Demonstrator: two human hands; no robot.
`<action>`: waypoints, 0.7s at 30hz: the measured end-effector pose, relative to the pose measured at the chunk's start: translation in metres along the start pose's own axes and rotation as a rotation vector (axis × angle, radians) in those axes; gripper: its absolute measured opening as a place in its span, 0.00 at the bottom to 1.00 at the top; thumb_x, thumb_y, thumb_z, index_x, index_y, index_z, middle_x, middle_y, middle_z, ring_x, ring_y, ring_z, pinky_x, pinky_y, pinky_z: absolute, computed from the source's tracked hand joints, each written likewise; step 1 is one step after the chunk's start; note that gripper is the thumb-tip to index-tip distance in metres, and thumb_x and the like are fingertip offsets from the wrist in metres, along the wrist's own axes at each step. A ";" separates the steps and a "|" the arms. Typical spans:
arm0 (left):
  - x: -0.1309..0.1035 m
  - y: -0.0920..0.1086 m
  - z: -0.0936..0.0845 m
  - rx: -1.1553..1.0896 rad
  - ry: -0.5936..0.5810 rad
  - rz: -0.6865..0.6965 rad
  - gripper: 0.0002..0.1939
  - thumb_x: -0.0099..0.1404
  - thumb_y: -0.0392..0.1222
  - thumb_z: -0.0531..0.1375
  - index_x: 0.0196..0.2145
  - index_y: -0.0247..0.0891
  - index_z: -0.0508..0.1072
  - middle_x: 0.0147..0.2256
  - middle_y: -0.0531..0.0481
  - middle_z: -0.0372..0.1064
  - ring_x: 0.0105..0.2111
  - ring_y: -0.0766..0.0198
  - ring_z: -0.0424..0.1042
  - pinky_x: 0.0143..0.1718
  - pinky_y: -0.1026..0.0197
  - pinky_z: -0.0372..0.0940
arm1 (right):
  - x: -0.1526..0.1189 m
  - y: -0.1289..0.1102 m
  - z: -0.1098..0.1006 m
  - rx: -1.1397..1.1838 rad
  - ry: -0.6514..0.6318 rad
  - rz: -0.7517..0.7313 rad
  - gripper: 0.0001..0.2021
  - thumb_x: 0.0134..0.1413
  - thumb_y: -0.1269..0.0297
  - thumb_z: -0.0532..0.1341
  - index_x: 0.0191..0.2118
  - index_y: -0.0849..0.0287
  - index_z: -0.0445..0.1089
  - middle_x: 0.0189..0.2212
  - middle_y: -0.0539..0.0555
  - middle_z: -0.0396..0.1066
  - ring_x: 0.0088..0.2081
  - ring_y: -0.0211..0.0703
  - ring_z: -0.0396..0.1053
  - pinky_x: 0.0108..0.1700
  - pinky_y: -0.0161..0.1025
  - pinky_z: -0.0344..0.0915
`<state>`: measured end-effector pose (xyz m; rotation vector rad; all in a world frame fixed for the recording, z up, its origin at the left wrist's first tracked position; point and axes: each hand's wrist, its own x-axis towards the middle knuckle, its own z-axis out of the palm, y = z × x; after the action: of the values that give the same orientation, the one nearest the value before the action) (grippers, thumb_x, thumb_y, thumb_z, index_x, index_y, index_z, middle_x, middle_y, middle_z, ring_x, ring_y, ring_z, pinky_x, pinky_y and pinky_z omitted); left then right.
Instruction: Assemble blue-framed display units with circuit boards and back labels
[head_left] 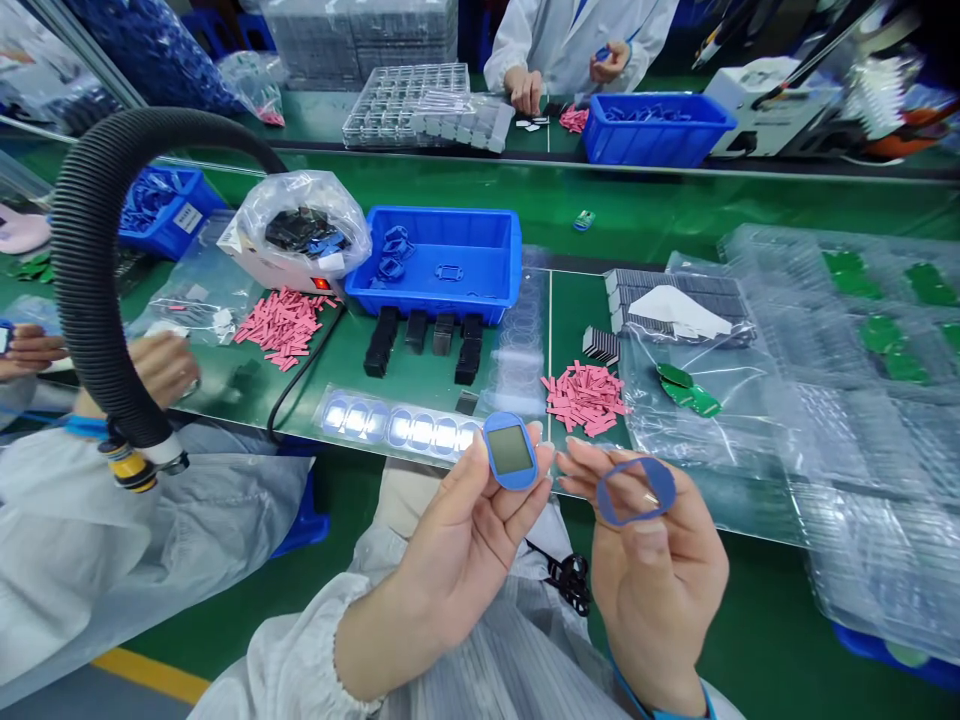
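L hand (472, 545), lower ctr of frame, grips a blue oval unit (511, 450) w/ grey screen at its edges, just below ctr. R hand (664, 580), lower right of ctr, pinches a clear blue-rimmed cover (636, 491) btwn thumb & fingers. Both pcs held at near edge of counter (576, 310). Prob. light & stiff; cover likely thin, slick, scratches/smudges easily. Best hold: rims only, off screen & window.

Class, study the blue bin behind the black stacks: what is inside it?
Blue frames are heaped at the left of the blue bin; another lies apart near the middle. What the heap covers or the near wall hides cannot be seen.
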<state>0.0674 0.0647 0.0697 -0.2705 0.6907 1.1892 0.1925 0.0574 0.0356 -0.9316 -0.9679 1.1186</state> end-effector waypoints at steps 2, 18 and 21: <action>-0.001 -0.001 0.000 -0.005 -0.001 -0.002 0.17 0.71 0.38 0.48 0.40 0.32 0.77 0.38 0.49 0.80 0.38 0.65 0.78 0.40 0.66 0.74 | 0.000 0.000 0.001 -0.006 -0.002 0.004 0.13 0.58 0.59 0.60 0.48 0.55 0.69 0.41 0.56 0.76 0.42 0.49 0.75 0.40 0.47 0.74; -0.015 0.116 -0.210 0.316 0.229 0.069 0.07 0.61 0.39 0.62 0.30 0.31 0.74 0.26 0.48 0.75 0.26 0.63 0.75 0.32 0.57 0.70 | -0.004 0.009 -0.006 -0.047 0.007 0.129 0.13 0.53 0.61 0.64 0.44 0.58 0.70 0.38 0.55 0.77 0.42 0.49 0.75 0.38 0.42 0.74; -0.055 0.162 -0.262 0.243 0.447 0.272 0.09 0.66 0.43 0.56 0.37 0.35 0.72 0.32 0.51 0.73 0.28 0.67 0.72 0.32 0.59 0.70 | -0.005 0.014 -0.005 -0.042 -0.069 0.162 0.11 0.54 0.63 0.63 0.43 0.58 0.70 0.38 0.55 0.77 0.43 0.47 0.75 0.40 0.40 0.74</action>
<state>-0.1831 -0.0579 -0.0722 -0.2447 1.2851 1.2995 0.1929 0.0546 0.0205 -1.0249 -0.9890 1.2779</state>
